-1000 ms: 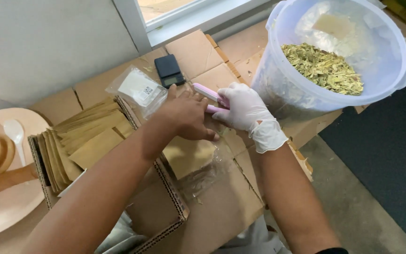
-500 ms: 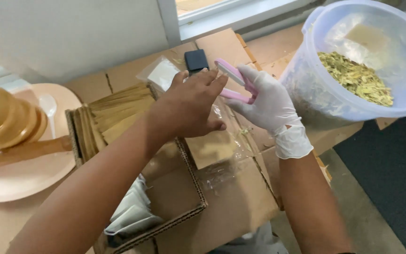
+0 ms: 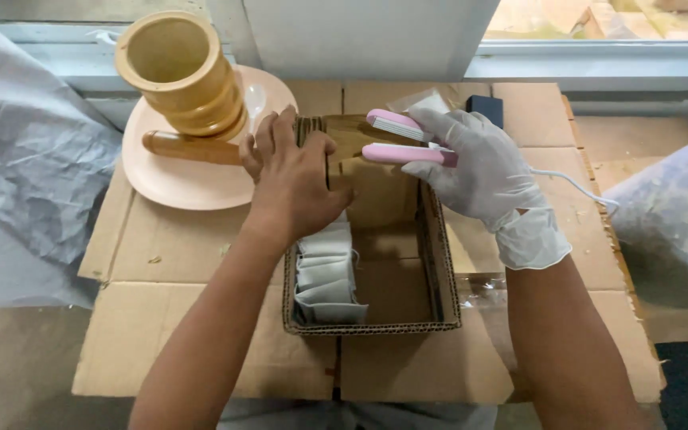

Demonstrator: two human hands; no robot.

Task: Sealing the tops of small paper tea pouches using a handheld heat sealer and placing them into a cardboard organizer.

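On cardboard table [image 3: 201, 263], gloved right hand [image 3: 483, 171] gripping pink sealer [image 3: 408, 143], bare left hand [image 3: 296, 179] pressing brown pouch [image 3: 352, 139]; could pinch fingers.

Wooden mortar [image 3: 181, 72] and plate [image 3: 173, 171] beside hands

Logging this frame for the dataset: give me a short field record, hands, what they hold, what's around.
left hand: bare, on the paper packets at the back of the box
right hand: white glove, grips pink sealer, its jaws apart
box: corrugated, open top, grey-white sachets stacked at its left
plate: pink, carries wooden mortar and pestle
surface: flattened cardboard
back: small black device near the window
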